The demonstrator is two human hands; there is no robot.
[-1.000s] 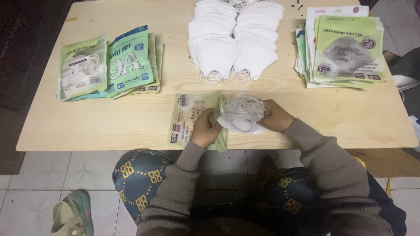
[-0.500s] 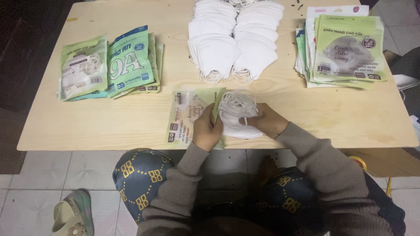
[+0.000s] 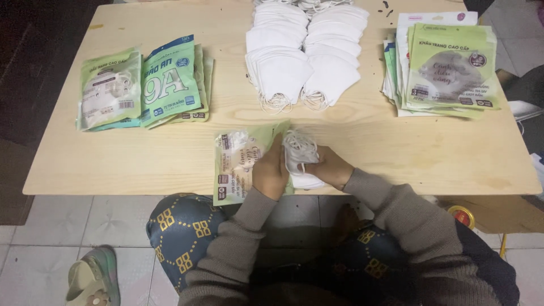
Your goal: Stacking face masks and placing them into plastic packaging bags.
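Fingers of left hand (image 3: 270, 171) closed on green packet (image 3: 238, 164) at table's near edge (image 3: 141, 187), right hand (image 3: 331, 168) gripping folded white masks (image 3: 300, 156) at packet mouth, bare tabletop either side, forearms angled inward, mask stacks (image 3: 306, 54) beyond.

The left hand (image 3: 271, 173) covers the right part of the pale green flat plastic packet (image 3: 238, 161), and whether the folded white face masks (image 3: 301, 161) under the right hand (image 3: 331, 167) sit inside its mouth cannot be told. The far ends of the two white mask stacks (image 3: 306, 54) are cut off by the top edge. The grey-green sandal (image 3: 93, 277), lower left, is cropped by the bottom edge.
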